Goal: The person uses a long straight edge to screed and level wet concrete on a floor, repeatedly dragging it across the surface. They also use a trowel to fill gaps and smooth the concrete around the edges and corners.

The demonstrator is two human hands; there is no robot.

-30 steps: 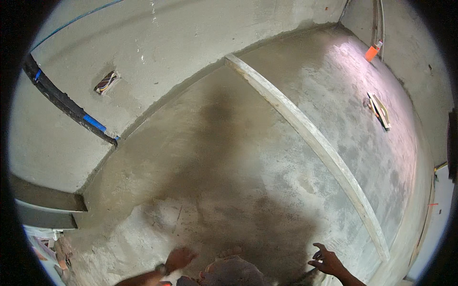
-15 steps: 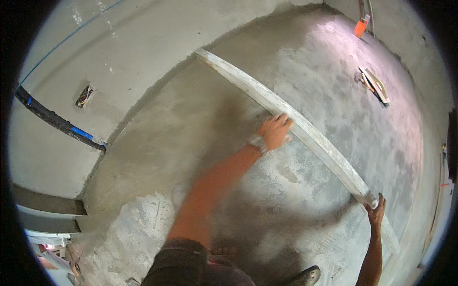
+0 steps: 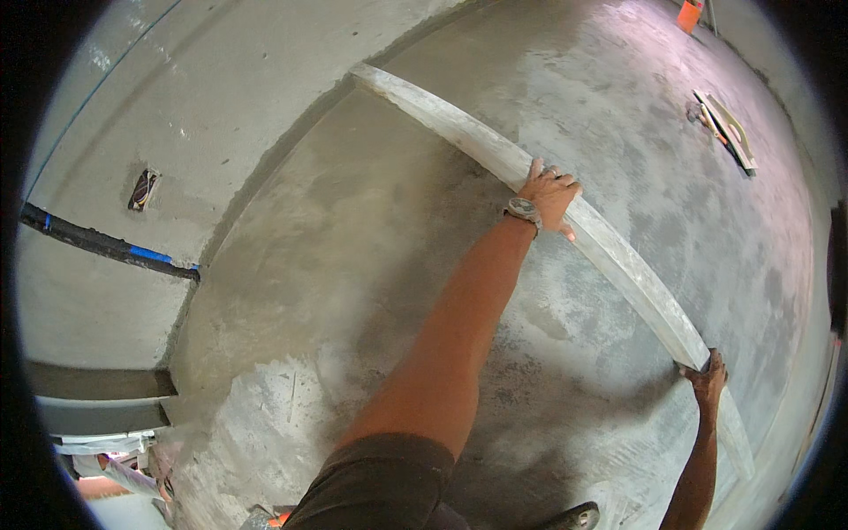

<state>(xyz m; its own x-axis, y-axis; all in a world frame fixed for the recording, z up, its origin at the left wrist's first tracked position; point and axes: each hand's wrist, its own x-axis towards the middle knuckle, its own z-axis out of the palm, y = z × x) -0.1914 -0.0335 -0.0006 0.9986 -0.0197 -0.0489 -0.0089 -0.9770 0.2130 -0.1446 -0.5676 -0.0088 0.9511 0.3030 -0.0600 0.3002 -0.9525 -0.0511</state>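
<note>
A long, pale, cement-smeared straightedge [image 3: 629, 262] lies slantwise across the grey floor, its far-left end against the foot of the wall. Near the bar's middle, my left hand [image 3: 549, 196], with a watch on the wrist, clasps it. The fingers reach over the top and the thumb is on the near side. Further along to the lower right, my right hand [image 3: 707, 378] grips the bar close to its near end, fingers wrapped round the edge. A paler strip continues on the floor past that hand.
A trowel with a pale handle [image 3: 726, 131] rests on the floor at upper right. Beyond it stands an orange container [image 3: 689, 16]. The left wall has an open socket box [image 3: 142, 190] and a black pipe with blue tape [image 3: 110, 240]. A dark shoe [image 3: 579, 515] shows at the bottom.
My left hand has moved up and right and now sits further over the straightedge. My right hand keeps its grip near the end. The whole view has shifted slightly.
</note>
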